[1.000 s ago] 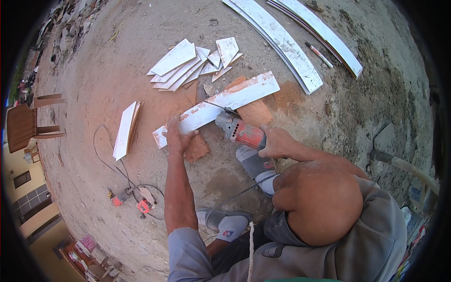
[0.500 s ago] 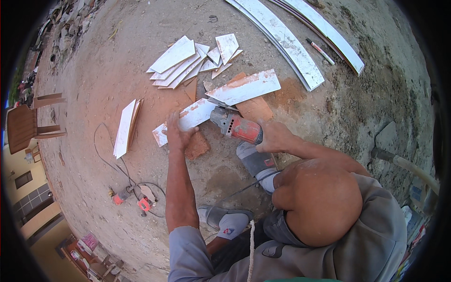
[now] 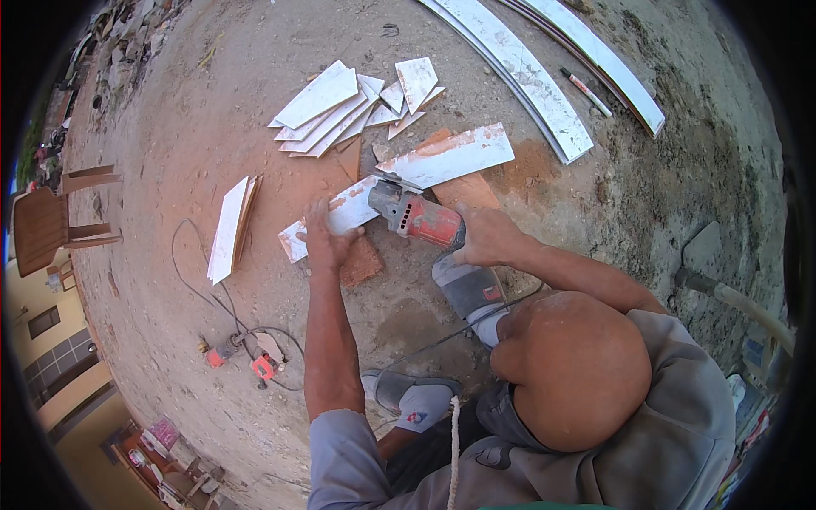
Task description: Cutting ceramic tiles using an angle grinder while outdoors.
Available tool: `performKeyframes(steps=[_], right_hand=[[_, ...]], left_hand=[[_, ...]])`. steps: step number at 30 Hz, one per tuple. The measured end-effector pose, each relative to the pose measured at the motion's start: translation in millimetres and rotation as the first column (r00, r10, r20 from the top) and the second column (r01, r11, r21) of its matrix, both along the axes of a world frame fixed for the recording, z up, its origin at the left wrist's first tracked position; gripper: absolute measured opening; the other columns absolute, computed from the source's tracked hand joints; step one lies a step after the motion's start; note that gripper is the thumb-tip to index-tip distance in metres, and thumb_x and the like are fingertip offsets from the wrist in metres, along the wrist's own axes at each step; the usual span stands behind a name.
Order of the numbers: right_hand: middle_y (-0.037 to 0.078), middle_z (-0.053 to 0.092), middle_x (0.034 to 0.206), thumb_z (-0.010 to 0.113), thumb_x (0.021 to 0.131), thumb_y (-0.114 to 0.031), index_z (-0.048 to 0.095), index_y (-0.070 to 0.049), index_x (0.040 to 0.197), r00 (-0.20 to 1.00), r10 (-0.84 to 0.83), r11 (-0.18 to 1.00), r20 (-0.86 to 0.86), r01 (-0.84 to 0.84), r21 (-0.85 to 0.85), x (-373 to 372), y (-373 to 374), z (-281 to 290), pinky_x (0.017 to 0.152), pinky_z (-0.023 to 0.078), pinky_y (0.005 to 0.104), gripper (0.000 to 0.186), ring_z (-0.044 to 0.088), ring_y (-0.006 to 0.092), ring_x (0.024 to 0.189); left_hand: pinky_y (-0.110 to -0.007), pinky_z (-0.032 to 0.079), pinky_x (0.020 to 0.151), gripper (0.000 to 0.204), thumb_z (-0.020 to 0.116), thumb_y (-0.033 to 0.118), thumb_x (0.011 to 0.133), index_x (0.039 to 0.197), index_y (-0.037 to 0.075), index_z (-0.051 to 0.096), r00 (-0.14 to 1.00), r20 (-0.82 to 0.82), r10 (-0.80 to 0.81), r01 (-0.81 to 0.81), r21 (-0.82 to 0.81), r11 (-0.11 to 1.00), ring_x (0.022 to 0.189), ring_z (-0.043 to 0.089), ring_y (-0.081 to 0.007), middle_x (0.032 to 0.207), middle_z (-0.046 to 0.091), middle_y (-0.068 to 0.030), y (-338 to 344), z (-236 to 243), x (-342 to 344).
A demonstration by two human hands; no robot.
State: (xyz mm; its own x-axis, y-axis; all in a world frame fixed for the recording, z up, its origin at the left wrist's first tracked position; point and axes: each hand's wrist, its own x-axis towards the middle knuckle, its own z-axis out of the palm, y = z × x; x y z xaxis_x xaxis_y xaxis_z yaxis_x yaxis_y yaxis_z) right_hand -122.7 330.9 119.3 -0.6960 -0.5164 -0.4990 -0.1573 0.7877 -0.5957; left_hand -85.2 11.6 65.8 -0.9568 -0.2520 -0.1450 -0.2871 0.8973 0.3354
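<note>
My right hand (image 3: 491, 236) is wrapped round the rear of a red and grey angle grinder (image 3: 433, 223). Its disc lies across a white tile strip with orange dust on it. My left hand (image 3: 327, 238) holds down the left part of the tile strip (image 3: 350, 210), thumb and fingers over it. Beyond the disc, the right part of the strip (image 3: 467, 155) lies at a slightly different angle; the grinder hides whether both parts are joined. Under the strip are an orange-brown block (image 3: 364, 262) near my left hand and another reddish slab (image 3: 473, 192).
Cut white tile pieces (image 3: 327, 102) are piled farther off, with a thin stack (image 3: 228, 229) at left. Long curved white strips (image 3: 518, 64) and a marker (image 3: 586, 92) lie far right. A red power tool (image 3: 223, 353) with a looped cord and a brown chair (image 3: 41, 225) are left.
The grinder and my right hand have shifted slightly left and away from me, and the disc now shows more across the strip. My left hand stays on the tile.
</note>
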Motion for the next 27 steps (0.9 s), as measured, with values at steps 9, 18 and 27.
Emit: performKeyframes(steps=[9,18,27], right_hand=[[0.029,0.067,0.096,0.074,0.063,-0.027,0.052,0.007,0.120,1.000,-0.004,1.000,-0.004,0.004,0.007,-5,-15,-3,0.082,0.054,0.0478,0.070,0.066,0.0438,0.092],[0.029,0.067,0.096,0.071,0.064,-0.024,0.054,0.007,0.113,0.999,-0.010,1.000,0.042,0.011,-0.021,-10,-18,-4,0.083,0.053,0.0472,0.060,0.066,0.0429,0.093],[0.031,0.067,0.094,0.074,0.062,-0.029,0.052,0.008,0.120,0.997,-0.021,1.000,0.077,0.022,-0.010,1,1,-5,0.082,0.054,0.0478,0.072,0.066,0.0446,0.091]], left_hand=[[-0.042,0.036,0.113,0.095,0.092,0.025,0.057,0.138,0.002,0.048,1.000,-0.017,-0.018,0.018,-0.013,1.000,0.135,0.044,-0.0350,0.142,0.050,-0.0195,-3,-5,0],[-0.065,0.020,0.114,0.101,0.093,0.032,0.057,0.143,0.014,0.043,1.000,0.005,0.004,-0.005,0.082,0.997,0.145,0.030,-0.0328,0.150,0.044,-0.0111,-12,-16,2],[-0.042,0.035,0.114,0.095,0.092,0.024,0.057,0.139,0.002,0.048,0.999,-0.039,-0.016,0.015,-0.020,1.000,0.136,0.043,-0.0343,0.143,0.049,-0.0197,-5,-10,3]])
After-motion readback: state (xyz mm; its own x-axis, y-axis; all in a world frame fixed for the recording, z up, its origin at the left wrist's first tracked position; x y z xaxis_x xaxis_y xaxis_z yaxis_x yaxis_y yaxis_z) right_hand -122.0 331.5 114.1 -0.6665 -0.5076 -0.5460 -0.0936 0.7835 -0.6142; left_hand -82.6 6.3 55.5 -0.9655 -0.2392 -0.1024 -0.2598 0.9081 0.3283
